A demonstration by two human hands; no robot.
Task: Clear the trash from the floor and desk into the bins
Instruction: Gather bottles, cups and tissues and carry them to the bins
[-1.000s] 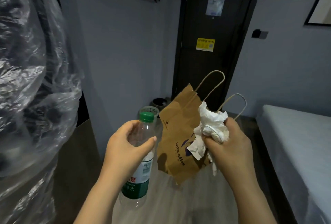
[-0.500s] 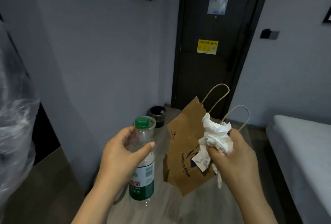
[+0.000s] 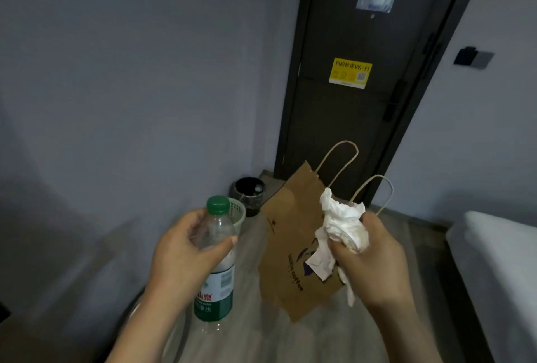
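Observation:
My left hand grips a clear plastic water bottle with a green cap and green label, held upright. My right hand is closed on crumpled white tissue together with a brown paper coffee bag, whose two twine handles stick up. Ahead on the floor, against the left wall, stand two bins: a pale green basket, partly hidden by the bottle, and a dark round bin behind it, near the door.
A dark door with a yellow sticker closes the far end of the narrow floor strip. A white bed runs along the right. A grey wall is on the left, with a desk corner at the lower left edge.
The view has moved forward and turned right: the plastic-wrapped object on the left has left the frame and the door and bins look closer. Both hands keep the same holds.

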